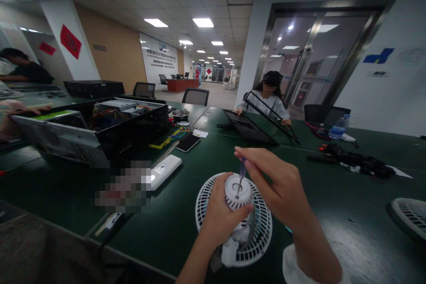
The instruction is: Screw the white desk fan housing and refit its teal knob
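A small white fan (264, 230) lies grille-down on the green table, its round motor housing (234, 183) facing up. My left hand (221, 208) is wrapped round that housing, thumb on the near right side and fingers on the far left. Between the thumb and fingers of my right hand (274, 177) is the clear purplish handle of a screwdriver (242, 168). Its thin shaft slants down, and the tip meets the top of the housing near a small hole. Whether a screw sits there is too small to tell.
Left stands an open computer case (129, 128). A white power bank (166, 172), a phone (188, 143) and a metal bowl (180, 115) lie nearer. Another grille (411, 215) is at right. Opposite, a person (266, 97) holds a black frame (273, 117). A bottle (340, 127) stands far right.
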Demonstrator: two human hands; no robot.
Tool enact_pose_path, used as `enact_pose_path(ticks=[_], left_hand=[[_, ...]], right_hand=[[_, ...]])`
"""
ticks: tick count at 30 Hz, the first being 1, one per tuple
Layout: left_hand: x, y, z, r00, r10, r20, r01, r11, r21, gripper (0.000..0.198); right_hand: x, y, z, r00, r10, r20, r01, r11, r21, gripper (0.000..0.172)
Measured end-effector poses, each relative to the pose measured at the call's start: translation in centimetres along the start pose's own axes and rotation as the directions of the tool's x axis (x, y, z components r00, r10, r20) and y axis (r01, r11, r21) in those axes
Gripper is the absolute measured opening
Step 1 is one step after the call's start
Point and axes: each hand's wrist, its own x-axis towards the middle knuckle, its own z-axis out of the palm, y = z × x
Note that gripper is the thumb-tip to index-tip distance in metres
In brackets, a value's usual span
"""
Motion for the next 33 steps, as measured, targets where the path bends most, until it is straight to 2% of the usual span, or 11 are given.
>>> enact_pose_path(ticks=[2, 5, 10, 12, 15, 17, 21, 23, 27, 29, 33], left_hand=[[0.01, -0.11, 0.03, 1.0, 0.0, -0.001, 0.0, 1.0, -0.002, 0.059], [0.02, -0.18, 0.06, 1.0, -0.002, -0.005, 0.002, 1.0, -0.005, 0.058], [0.05, -0.09, 0.02, 1.0, 0.0, -0.001, 0.0, 1.0, -0.006, 0.059], [0.08, -0.09, 0.01, 1.0, 0.003, 0.001, -0.003, 1.0, -0.002, 0.058], [0.08, -0.11, 0.0, 1.0, 0.005, -0.007, -0.005, 1.0, 0.002, 0.058], [0.05, -0.1, 0.0, 1.0, 0.008, -0.009, -0.008, 1.0, 0.003, 0.058], [-0.04, -0.11, 0.01, 1.0, 0.021, -0.007, -0.021, 1.0, 0.008, 0.057], [-0.05, -0.16, 0.03, 1.0, 0.019, -0.009, -0.019, 1.0, 0.008, 0.057], [0.0, -0.19, 0.07, 1.0, 0.01, -0.018, -0.01, 1.0, 0.008, 0.057], [0.02, -0.18, 0.06, 1.0, 0.014, -0.016, -0.013, 1.0, 0.007, 0.058], [0.05, -0.28, 0.05, 1.0, 0.015, -0.009, -0.014, 1.0, 0.004, 0.059]], right_hand=[[0.04, -0.1, -0.06, 1.0, -0.015, -0.001, 0.015, 1.0, 0.011, 0.022], [0.12, -0.2, -0.09, 0.999, -0.017, -0.038, 0.015, 0.997, -0.077, 0.013], [-0.05, -0.04, -0.21, 1.0, 0.013, 0.023, -0.014, 1.0, 0.017, 0.028], [-0.12, 0.02, -0.19, 0.999, 0.001, 0.04, -0.002, 0.999, 0.032, 0.028], [-0.11, 0.04, -0.08, 1.0, -0.028, -0.006, 0.028, 0.996, -0.083, 0.016], [-0.1, 0.0, -0.14, 1.0, -0.022, -0.014, 0.02, 0.993, -0.114, 0.018], [-0.17, -0.14, -0.63, 0.997, 0.008, 0.081, -0.013, 0.999, 0.053, 0.032], [-0.13, -0.13, -0.69, 0.995, -0.006, 0.1, -0.003, 0.996, 0.084, 0.032], [0.04, 0.04, -0.25, 0.999, -0.039, 0.01, 0.04, 0.996, -0.081, 0.018], [0.0, 0.09, -0.2, 1.0, -0.023, 0.009, 0.024, 0.995, -0.097, 0.022], [-0.28, -0.01, -0.54, 0.997, -0.023, 0.079, 0.019, 0.999, 0.046, 0.034]])
